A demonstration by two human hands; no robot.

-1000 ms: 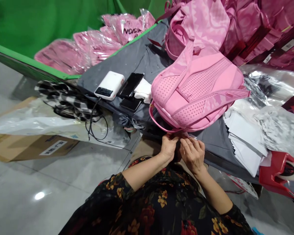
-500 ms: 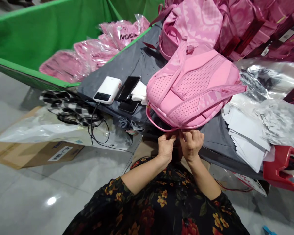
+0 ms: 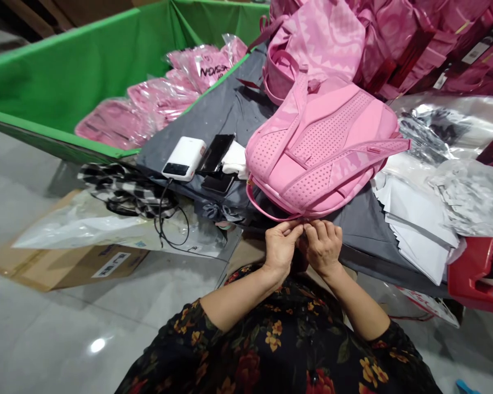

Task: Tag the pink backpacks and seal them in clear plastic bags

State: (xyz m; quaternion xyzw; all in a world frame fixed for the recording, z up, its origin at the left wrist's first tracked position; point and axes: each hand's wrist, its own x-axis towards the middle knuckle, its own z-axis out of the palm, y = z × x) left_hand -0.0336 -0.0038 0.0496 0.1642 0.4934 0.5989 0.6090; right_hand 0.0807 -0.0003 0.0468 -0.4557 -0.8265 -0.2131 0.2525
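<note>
A pink backpack [image 3: 324,148] lies on the grey-covered table, its padded, dotted back panel and shoulder straps facing up. A thin pink strap [image 3: 259,205] curves along its near left edge towards my fingers. Just below the near edge, my left hand [image 3: 280,246] is closed in a pinch. Beside it, my right hand [image 3: 324,243] has its fingers curled and closed, the two sets of fingertips almost meeting. What they pinch is too small and hidden to make out.
A white power bank [image 3: 184,158], dark phones [image 3: 217,154] and a white cloth lie left of the backpack. White papers [image 3: 414,219] and a red tape dispenser [image 3: 474,273] are at right. More pink bags [image 3: 406,44] pile up behind; a green bin [image 3: 107,60] holds bagged ones.
The view has shifted slightly. My hands stay at the backpack's near edge; the fingertips have drawn closer together and sit slightly below the edge.
</note>
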